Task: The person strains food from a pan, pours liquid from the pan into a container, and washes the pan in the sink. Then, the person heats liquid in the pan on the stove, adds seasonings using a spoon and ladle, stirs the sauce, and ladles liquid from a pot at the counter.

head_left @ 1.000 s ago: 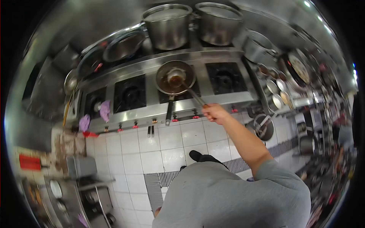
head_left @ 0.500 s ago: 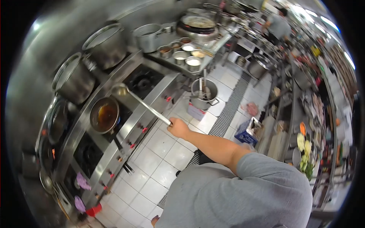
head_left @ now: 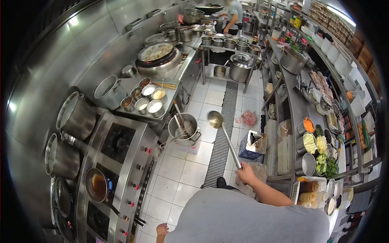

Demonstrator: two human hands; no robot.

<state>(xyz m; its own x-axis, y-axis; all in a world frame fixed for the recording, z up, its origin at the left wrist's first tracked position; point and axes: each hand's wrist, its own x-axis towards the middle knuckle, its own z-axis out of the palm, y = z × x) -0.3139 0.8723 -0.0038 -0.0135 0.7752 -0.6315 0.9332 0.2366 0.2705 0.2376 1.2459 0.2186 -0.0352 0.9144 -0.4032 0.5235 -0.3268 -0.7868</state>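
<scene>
My right hand (head_left: 246, 175) is closed round the handle end of a long metal ladle (head_left: 229, 139). The ladle's round bowl (head_left: 215, 119) hangs over the floor drain, pointing forward and touching nothing. Low in the picture, my left hand (head_left: 162, 229) hangs beside my grey shirt, near the stove front; its fingers are too small and partly turned away to make out. To the left, a frying pan (head_left: 97, 185) with brown sauce sits on a burner with a blue flame. Its handle points toward the stove's front edge.
A large pot (head_left: 194, 137) with utensils stands on the floor by the stove. Several seasoning tins (head_left: 141, 106) sit on the left counter. Cut vegetables (head_left: 309, 142) fill containers on the right. A blue box (head_left: 252, 146) stands on the floor; a co-worker (head_left: 234, 14) is at the back.
The ladle has swung in my right hand from above the stove to the right, over the floor. My view has turned right. The frying pan stays on its burner.
</scene>
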